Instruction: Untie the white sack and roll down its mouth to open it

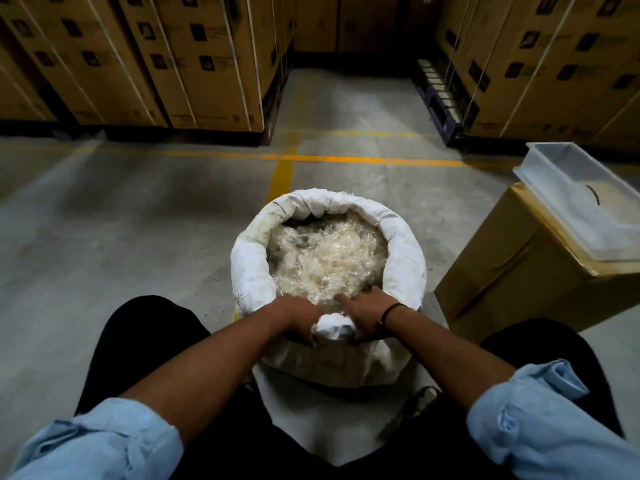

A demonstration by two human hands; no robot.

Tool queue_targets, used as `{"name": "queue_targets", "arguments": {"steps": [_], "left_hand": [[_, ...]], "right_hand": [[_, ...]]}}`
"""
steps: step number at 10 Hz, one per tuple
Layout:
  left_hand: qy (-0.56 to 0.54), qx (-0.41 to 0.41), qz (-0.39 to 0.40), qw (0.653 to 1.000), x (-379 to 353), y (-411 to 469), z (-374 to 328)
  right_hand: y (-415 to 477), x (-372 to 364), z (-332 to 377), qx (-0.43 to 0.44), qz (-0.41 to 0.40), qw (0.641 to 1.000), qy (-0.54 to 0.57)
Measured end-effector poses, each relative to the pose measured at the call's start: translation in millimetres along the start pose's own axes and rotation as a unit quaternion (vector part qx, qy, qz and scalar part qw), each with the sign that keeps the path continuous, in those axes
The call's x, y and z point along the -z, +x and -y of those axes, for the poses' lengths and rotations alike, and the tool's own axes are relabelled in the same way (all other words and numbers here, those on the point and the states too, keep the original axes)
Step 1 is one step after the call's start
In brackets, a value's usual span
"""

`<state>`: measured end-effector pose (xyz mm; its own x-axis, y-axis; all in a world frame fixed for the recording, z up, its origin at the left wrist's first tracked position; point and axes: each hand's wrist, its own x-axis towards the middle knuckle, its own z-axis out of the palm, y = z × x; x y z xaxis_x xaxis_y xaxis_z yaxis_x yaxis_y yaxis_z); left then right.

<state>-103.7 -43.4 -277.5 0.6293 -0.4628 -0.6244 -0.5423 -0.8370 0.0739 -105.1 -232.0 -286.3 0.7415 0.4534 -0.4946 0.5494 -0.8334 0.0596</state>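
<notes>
The white sack (249,268) stands upright on the floor between my knees, its mouth wide and rolled down into a thick rim all round. Inside lies a pale tangle of shredded stringy material (329,258). My left hand (299,318) grips the near part of the rolled rim, fingers curled over it. My right hand (367,315) grips the same near rim just to the right, thumb outside, a black band on its wrist. A white bulge of rim fabric shows between the two hands.
A brown cardboard box (512,271) stands close to the sack's right, with a clear plastic tray (581,202) on top. Tall strapped cartons (194,57) line the back left and right, with an aisle between. Yellow lines (311,157) mark the concrete floor.
</notes>
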Motion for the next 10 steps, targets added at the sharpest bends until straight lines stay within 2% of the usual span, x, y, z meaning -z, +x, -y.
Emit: {"name": "queue_targets", "arguments": {"steps": [1,2,3,4,5,6,7,8,9,10], "left_hand": [[-0.061,-0.013,0.024,0.998,14.6,-5.5,10.4],[-0.041,-0.016,0.005,0.999,23.1,-8.4,28.8],[-0.013,-0.008,0.048,0.999,22.4,-8.3,38.9],[0.085,0.005,0.069,0.994,17.2,-7.6,43.6],[0.120,0.036,0.033,0.992,13.9,-10.2,50.1],[0.096,0.046,0.026,0.994,14.1,-10.4,62.4],[0.071,0.039,0.053,0.995,17.4,-8.8,66.7],[-0.068,0.014,0.043,0.997,28.6,-7.1,68.8],[-0.225,0.016,-0.099,0.969,41.4,1.1,70.8],[-0.158,0.118,-0.354,0.914,43.4,22.7,68.2]], "right_hand": [[-2.1,13.3,4.3,0.021,0.050,0.998,0.037],[-2.7,17.5,18.7,0.053,0.004,0.996,0.077],[1.3,10.1,33.8,0.053,-0.032,0.990,0.124],[0.2,6.4,43.4,0.042,-0.023,0.990,0.135],[0.8,1.1,45.4,0.029,-0.020,0.994,0.104],[2.5,-1.0,43.9,0.031,-0.016,0.994,0.101],[1.7,6.5,38.6,0.049,-0.014,0.990,0.130],[4.6,17.9,30.2,0.033,-0.055,0.984,0.165],[19.3,26.5,13.7,-0.036,-0.143,0.975,0.164],[33.3,35.3,-5.7,-0.092,-0.237,0.955,0.153]]}}
